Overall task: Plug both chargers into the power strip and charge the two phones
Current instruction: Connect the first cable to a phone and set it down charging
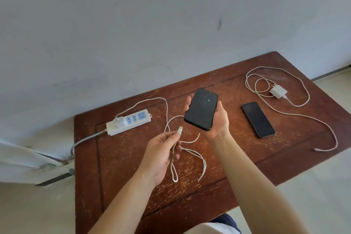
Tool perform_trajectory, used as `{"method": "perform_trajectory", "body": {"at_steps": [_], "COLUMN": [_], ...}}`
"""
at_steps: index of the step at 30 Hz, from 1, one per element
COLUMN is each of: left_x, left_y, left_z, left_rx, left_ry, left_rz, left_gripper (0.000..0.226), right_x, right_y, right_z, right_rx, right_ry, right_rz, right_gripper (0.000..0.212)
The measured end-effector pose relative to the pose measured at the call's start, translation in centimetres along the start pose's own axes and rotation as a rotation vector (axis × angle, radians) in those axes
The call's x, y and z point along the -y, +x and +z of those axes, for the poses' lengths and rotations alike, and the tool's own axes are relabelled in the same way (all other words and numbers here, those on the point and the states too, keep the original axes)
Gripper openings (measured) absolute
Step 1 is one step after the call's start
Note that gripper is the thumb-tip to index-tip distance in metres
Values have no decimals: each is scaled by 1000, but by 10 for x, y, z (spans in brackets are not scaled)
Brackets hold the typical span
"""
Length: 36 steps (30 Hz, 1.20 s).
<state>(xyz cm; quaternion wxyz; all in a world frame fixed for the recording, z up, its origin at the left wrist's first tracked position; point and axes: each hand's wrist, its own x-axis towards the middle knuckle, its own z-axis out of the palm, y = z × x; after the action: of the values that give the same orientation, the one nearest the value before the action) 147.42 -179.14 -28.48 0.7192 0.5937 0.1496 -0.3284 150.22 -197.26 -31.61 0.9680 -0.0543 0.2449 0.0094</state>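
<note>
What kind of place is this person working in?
Probably a plain, sparsely furnished indoor room: a scuffed wooden table pushed against a bare grey wall, with a pale tiled floor around it.

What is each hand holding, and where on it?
Left hand pinches the charging cable just behind its connector. Right hand cradles a phone from beneath, by its lower half.

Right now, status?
Left hand pinches plug; right hand holds phone, unplugged. One charger in strip. Second charger, second phone untouched on table.
</note>
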Motion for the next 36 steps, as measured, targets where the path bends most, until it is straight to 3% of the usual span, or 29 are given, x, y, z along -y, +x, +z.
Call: {"method": "perform_trajectory", "body": {"at_steps": [18,36], "left_x": [-4,-7], "left_y": [-17,-13], "left_z": [23,22], "left_rx": [10,3], "left_ry": [54,29], "left_rz": [38,-23], "left_gripper": [16,11], "right_x": [-11,-10], "right_y": [-13,-16], "right_z": [14,14], "right_rx": [73,57], "right_ry": [67,-116], "right_rz": [51,-8], "right_gripper": [72,74]}}
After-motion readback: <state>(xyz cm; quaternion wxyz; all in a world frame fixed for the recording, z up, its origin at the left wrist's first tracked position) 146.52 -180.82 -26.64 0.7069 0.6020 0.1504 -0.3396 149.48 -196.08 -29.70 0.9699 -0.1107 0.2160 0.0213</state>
